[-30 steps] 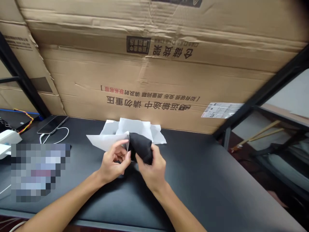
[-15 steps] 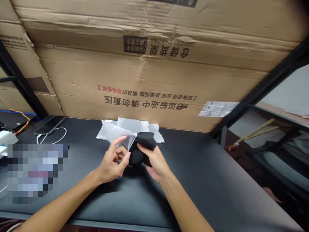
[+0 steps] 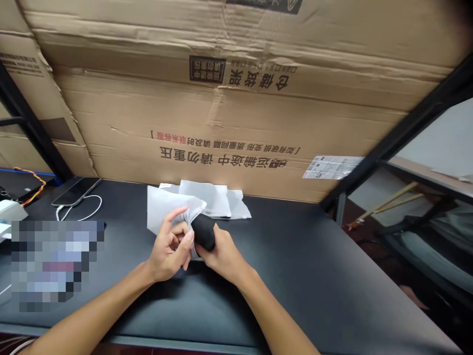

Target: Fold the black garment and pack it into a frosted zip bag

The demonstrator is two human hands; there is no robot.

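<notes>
The left hand [image 3: 168, 249] is partly closed, with its curled fingers and thumb pinching the folded edge of a white sheet [image 3: 170, 212], which fans out toward the far left of the hand. The right hand [image 3: 221, 259] is narrowly closed around a black cloth [image 3: 203, 231], its fingers pressing the bundle from the near side. The cloth sits between the two hands, its far end touching the sheet's folded edge; how far it goes into the fold is hidden. Both hands hover just above the near part of a black desk [image 3: 295, 256].

Just beyond them, more white sheets [image 3: 207, 199] lie crumpled on the desk, touching the first sheet. A phone [image 3: 76, 191] lies far left with a white cable [image 3: 99, 209] looped beside it, near a white charger [image 3: 11, 209] and some colored wires [image 3: 31, 178]. A blurred patch [image 3: 55, 261] covers part of the left desk. Behind everything stands flattened cardboard [image 3: 111, 98] with printed characters and a paper label [image 3: 332, 167], and a black metal frame [image 3: 406, 125] crosses the right side.
</notes>
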